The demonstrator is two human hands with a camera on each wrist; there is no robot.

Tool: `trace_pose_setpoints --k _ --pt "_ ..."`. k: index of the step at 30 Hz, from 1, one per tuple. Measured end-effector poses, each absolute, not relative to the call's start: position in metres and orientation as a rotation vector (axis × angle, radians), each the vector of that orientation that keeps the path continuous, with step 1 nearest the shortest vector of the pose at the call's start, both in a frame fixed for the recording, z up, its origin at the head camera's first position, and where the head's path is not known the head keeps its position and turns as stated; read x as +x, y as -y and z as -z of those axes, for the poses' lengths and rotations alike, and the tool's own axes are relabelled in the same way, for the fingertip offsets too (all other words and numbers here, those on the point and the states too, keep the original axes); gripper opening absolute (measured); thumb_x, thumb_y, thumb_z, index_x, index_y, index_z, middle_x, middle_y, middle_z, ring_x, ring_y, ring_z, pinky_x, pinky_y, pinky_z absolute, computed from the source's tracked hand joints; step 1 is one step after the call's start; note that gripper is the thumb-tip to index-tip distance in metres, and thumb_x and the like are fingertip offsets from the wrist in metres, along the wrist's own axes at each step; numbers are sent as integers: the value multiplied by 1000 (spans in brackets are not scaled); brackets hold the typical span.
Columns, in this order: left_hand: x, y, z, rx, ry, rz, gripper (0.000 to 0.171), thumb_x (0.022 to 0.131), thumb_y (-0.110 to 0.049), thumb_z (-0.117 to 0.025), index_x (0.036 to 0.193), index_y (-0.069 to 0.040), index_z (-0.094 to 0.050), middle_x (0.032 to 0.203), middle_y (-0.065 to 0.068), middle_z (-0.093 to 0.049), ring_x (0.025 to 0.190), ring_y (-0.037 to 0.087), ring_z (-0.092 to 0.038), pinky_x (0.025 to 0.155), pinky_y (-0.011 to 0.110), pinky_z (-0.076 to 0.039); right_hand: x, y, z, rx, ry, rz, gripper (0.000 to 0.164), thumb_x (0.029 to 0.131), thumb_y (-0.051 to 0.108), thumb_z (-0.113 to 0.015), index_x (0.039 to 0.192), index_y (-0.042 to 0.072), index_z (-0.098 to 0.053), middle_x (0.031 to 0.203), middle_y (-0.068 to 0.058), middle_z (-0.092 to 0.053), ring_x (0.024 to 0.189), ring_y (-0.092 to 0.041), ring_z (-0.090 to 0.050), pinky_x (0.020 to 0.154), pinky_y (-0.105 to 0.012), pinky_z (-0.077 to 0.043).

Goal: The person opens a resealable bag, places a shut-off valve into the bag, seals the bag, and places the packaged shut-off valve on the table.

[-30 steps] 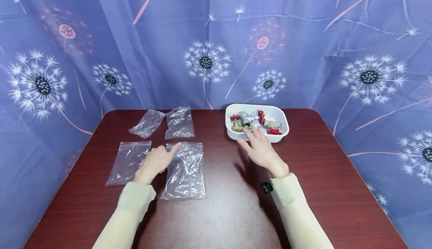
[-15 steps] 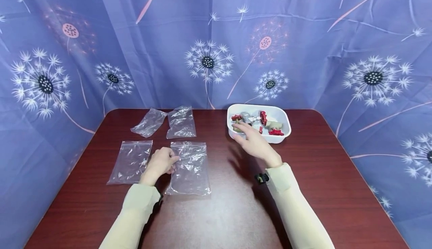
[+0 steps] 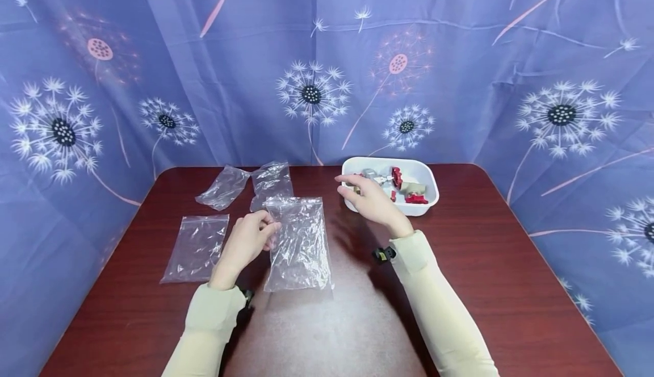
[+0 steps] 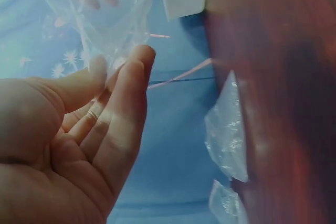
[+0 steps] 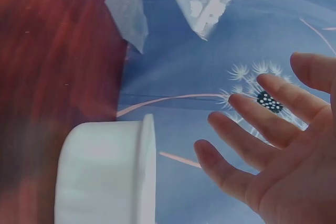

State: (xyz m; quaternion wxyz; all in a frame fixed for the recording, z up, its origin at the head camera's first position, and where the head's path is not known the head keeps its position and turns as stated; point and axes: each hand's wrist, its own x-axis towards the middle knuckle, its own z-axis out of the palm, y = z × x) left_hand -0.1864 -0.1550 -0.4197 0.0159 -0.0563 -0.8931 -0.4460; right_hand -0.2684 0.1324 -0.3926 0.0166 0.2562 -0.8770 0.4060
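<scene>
My left hand (image 3: 246, 242) pinches the left edge of a clear zip-lock bag (image 3: 300, 246) between thumb and fingers. The left wrist view shows the thumb and index fingertip meeting on the thin plastic. The bag hangs raised over the table, flat and crinkled. My right hand (image 3: 375, 201) hovers near the left end of a white tub (image 3: 433, 201), its fingers spread and holding nothing, as the right wrist view confirms. Inside the tub lie several valves with red handles, one a beige valve (image 3: 413, 188); a brass one is partly hidden behind my right hand.
Another clear bag (image 3: 196, 249) lies flat at the left. Two smaller crumpled bags, a left one (image 3: 225, 187) and a right one (image 3: 271, 181), lie near the table's back edge. A blue dandelion-print curtain (image 3: 245, 82) stands right behind the table (image 3: 485, 286).
My left hand has pinched the bag, lifted it and shifted it to the right. My right hand has moved left from over the tub's middle toward its left end.
</scene>
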Motion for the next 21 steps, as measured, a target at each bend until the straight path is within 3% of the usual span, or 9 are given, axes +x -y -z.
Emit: trace_pose_setpoints --k 5,7,14,21 --pt "-189 149 409 -267 2733 1328 16 96 -19 -65 84 -9 -62 66 -2 -67 54 12 -64 56 32 -56 -276 -129 386 805 2663 -1319 34 101 24 -55 131 9 -61 127 -6 -63 107 -21 -60 94 -40 -47" --pt "-191 146 405 -313 2718 1284 16 97 -20 -64 85 -10 -62 66 -4 -66 54 10 -63 55 30 -55 -279 -129 383 806 2643 -1368 34 101 22 -55 130 6 -61 125 -7 -64 96 -24 -63 85 -39 -51" --pt "-197 135 396 -423 2567 1286 9 96 -21 -65 91 -13 -65 72 -2 -69 55 15 -63 52 28 -52 -287 -133 363 835 2620 -1436 33 102 24 -54 130 8 -61 126 -5 -63 111 -21 -60 95 -36 -46" --pt "-203 129 404 -587 2430 1175 5 94 -18 -67 92 -13 -67 68 -6 -65 55 12 -61 50 27 -46 -298 -135 344 948 2648 -1481 32 104 26 -50 126 7 -64 101 -12 -70 84 -24 -66 74 -41 -53"
